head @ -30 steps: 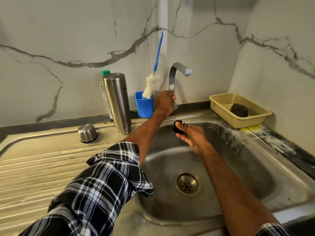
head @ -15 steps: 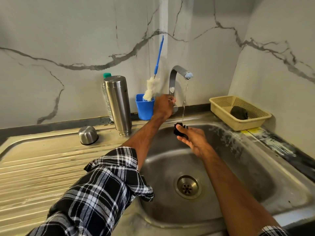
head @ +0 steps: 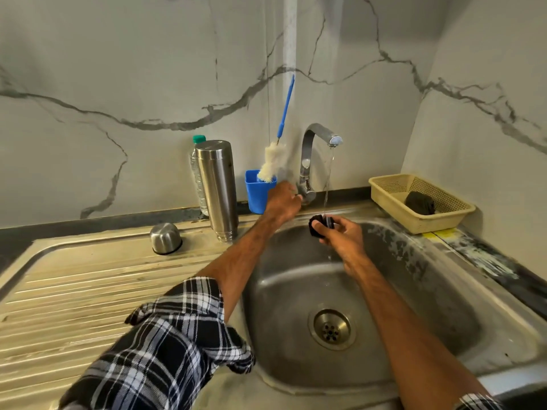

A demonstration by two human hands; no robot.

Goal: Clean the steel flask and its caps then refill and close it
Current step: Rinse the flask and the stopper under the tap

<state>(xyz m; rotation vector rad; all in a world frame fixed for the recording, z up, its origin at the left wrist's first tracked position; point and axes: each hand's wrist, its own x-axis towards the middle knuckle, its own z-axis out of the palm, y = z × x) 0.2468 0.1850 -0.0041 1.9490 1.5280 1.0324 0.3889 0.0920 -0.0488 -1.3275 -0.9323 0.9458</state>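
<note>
We see the R hand [head: 340, 236] over the sink [head: 414, 306], fingers and thumb curled round a small black inner cap [head: 320, 225], which sits right under a thin water stream [head: 327, 184] falling from the tap [head: 309, 143]. The L hand [head: 282, 202] reaches to the base of the tap, fingers curled onto the tap lever [head: 308, 193]; the back of the hand hides most of the grip. A rolled-up plaid sleeve [head: 177, 335] covers the L arm from the elbow back.

The steel flask [head: 217, 187] stands upright w/ no cap on it, at the back of the worktop [head: 88, 291], just left of the sink. Its steel outer cap [head: 165, 238] rests mouth-down on the worktop, left of the flask & a bit nearer us. Behind the flask there's a clear plastic bottle [head: 196, 173] w/ a green top, against the marble wall. Right of the flask a blue cup [head: 257, 193] holds a bottle brush [head: 273, 164], bristles down, blue handle leaning up & to the right.

At the far right corner a yellow basket [head: 384, 184] holds a dark scrubber [head: 418, 202]. The drain [head: 331, 328] lies in the middle of the sink floor.
</note>
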